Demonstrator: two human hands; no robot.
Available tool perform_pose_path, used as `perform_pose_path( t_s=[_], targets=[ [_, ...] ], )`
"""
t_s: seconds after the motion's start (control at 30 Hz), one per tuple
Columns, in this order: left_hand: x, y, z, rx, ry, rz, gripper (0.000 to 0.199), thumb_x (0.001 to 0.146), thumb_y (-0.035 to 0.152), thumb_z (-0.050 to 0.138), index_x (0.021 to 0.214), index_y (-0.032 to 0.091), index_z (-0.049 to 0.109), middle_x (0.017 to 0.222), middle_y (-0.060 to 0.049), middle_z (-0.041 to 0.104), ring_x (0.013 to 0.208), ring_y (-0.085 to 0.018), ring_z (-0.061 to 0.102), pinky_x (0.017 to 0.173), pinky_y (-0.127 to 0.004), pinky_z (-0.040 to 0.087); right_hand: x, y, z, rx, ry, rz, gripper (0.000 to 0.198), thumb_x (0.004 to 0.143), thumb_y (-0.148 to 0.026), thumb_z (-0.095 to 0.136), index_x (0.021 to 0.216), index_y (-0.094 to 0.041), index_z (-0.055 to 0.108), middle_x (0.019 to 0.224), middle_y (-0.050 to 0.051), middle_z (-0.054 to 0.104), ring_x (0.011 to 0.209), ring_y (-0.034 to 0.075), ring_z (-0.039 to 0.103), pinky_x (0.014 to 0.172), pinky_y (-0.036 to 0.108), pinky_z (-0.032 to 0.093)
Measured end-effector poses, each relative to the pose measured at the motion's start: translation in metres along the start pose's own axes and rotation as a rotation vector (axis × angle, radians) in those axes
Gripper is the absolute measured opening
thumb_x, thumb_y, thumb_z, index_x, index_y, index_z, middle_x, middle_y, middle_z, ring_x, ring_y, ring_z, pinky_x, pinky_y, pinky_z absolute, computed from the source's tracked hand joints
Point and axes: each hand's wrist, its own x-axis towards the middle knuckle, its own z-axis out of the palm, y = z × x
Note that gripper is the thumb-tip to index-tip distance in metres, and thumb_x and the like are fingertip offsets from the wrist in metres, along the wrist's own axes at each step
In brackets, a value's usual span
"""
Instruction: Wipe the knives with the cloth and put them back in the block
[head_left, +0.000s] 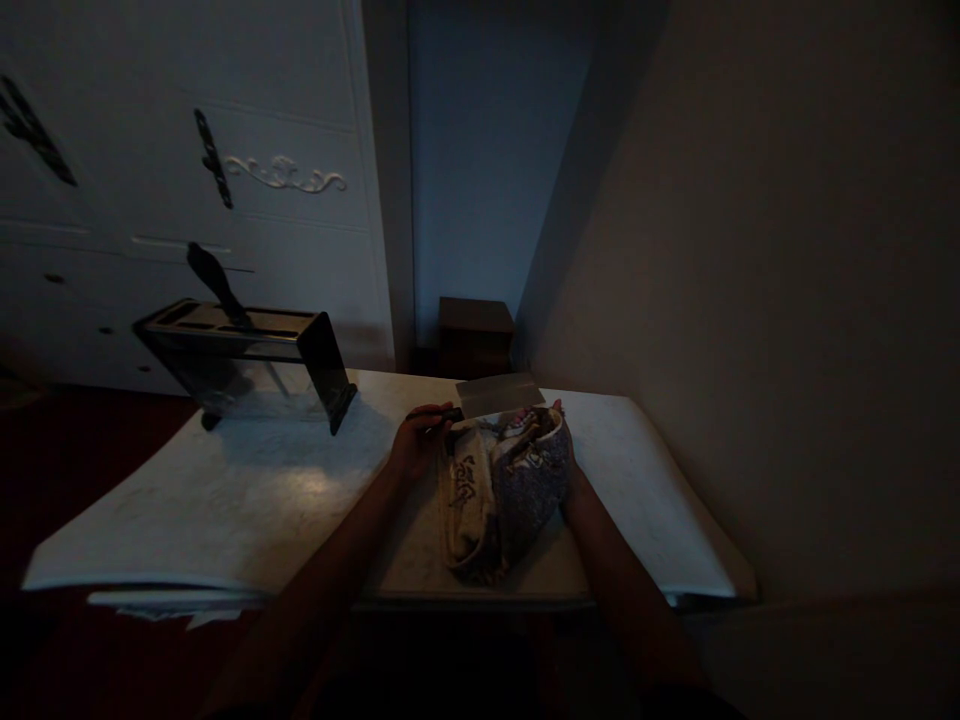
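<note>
Left hand (416, 442) holds black-handled knife with broad grey rectangular blade (501, 394). Right hand (573, 476) grips bunched cream-and-grey patterned cloth (529, 490); most fingers hidden behind folds. Reference: black-framed, clear-sided knife block (328, 375) on pale marbled bench (315, 500). Held knife, cloth both right of block; cloth nearer person than block. Blade-cloth contact: cannot tell. Second, dark knife handle (214, 280) projects from block top, tilted. White panelled cabinet (300, 250) behind block.
</note>
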Motion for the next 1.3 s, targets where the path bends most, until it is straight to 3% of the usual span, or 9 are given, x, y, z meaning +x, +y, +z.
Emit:
perform_pose_path(
  t_s=[0.2,0.33,0.6,0.77,0.9,1.07,1.17,1.3],
  targets=[
    [-0.001,-0.003,0.002,0.032,-0.017,-0.008,0.023,0.063,-0.007,0.058,0.069,0.014,0.064,0.091,-0.007,0.073,0.094,-0.02,0.069,0.074,-0.023,0.059,-0.007,0.0,0.013,-0.04,-0.008,0.028,0.048,0.083,-0.063,0.05,0.097,-0.02,0.066,0.087,0.005,0.074,0.082,0.021,0.069,0.08,0.034,0.055],
    [-0.003,-0.002,0.005,0.055,-0.021,-0.013,0.023,0.062,-0.007,0.057,0.068,0.014,0.064,0.092,-0.006,0.073,0.092,-0.019,0.069,0.071,-0.022,0.06,-0.008,0.002,0.01,-0.1,-0.044,0.044,0.048,0.079,-0.064,0.052,0.096,-0.021,0.067,0.084,0.005,0.074,0.088,0.024,0.069,0.082,0.038,0.056],
    [-0.003,-0.003,0.005,0.045,-0.004,-0.008,0.023,0.061,-0.008,0.056,0.067,0.014,0.063,0.091,-0.006,0.073,0.093,-0.019,0.069,0.072,-0.023,0.06,-0.01,0.0,0.008,-0.094,-0.044,0.028,0.045,0.081,-0.063,0.051,0.093,-0.022,0.065,0.072,0.003,0.071,0.084,0.022,0.069,0.077,0.032,0.056],
    [-0.004,-0.003,0.005,0.062,0.002,-0.004,0.023,0.062,-0.007,0.057,0.068,0.014,0.062,0.094,-0.006,0.073,0.092,-0.02,0.069,0.07,-0.024,0.06,-0.014,0.0,0.015,-0.062,-0.019,0.029,0.039,0.089,-0.054,0.045,0.093,-0.019,0.063,0.076,0.004,0.071,0.081,0.018,0.068,0.076,0.027,0.053],
    [-0.003,-0.003,0.005,0.056,-0.008,-0.008,0.023,0.06,-0.007,0.058,0.07,0.014,0.062,0.095,-0.007,0.072,0.093,-0.02,0.069,0.069,-0.024,0.06,-0.013,0.0,0.019,-0.047,0.07,-0.003,0.031,0.086,-0.049,0.053,0.091,-0.02,0.062,0.083,0.004,0.073,0.078,0.019,0.068,0.08,0.031,0.055],
    [-0.003,-0.003,0.005,0.046,-0.023,-0.014,0.023,0.06,-0.006,0.06,0.07,0.015,0.062,0.095,-0.006,0.073,0.092,-0.02,0.069,0.069,-0.023,0.059,-0.009,0.001,0.021,-0.049,0.069,0.011,0.028,0.082,-0.047,0.058,0.09,-0.02,0.064,0.088,0.005,0.074,0.082,0.021,0.069,0.079,0.032,0.057],
    [-0.004,-0.002,0.006,0.05,-0.012,-0.02,0.022,0.059,-0.006,0.06,0.068,0.014,0.062,0.094,-0.006,0.073,0.087,-0.019,0.069,0.067,-0.022,0.059,-0.006,0.002,0.014,-0.052,0.09,0.018,0.029,0.084,-0.046,0.057,0.092,-0.019,0.064,0.083,0.004,0.074,0.079,0.019,0.069,0.076,0.029,0.057],
    [-0.004,-0.001,0.008,0.059,0.009,-0.025,0.022,0.059,-0.006,0.058,0.068,0.014,0.063,0.093,-0.005,0.073,0.085,-0.017,0.07,0.065,-0.021,0.059,-0.001,0.004,-0.002,-0.089,0.128,0.051,0.03,0.09,-0.043,0.049,0.09,-0.016,0.064,0.065,0.002,0.069,0.061,0.015,0.066,0.068,0.026,0.055]
  ],
)
